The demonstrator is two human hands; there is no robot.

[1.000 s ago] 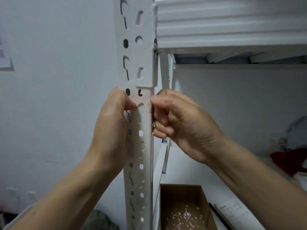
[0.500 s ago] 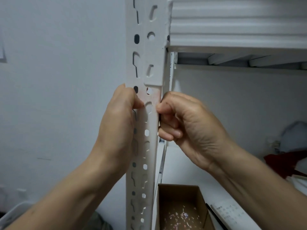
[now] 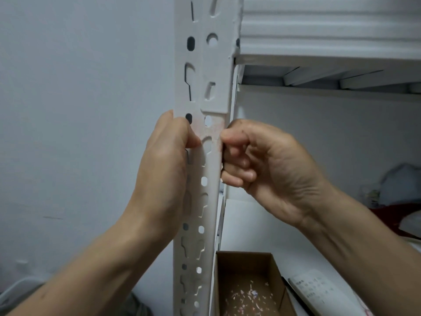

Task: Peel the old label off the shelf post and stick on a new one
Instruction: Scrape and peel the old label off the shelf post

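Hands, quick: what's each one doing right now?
Left hand: closed around the shelf post.
Right hand: curled, fingertips at the post's edge; holding anything cannot be told.

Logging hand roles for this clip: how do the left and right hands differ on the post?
The left hand wraps the post from its left side, thumb pressed on the front face; the right hand is curled at the right edge, fingertips picking there. The left hand sits slightly lower and looks like it is bracing, the right working. Both touch the post just below the bracket, where faint pinkish residue shows.
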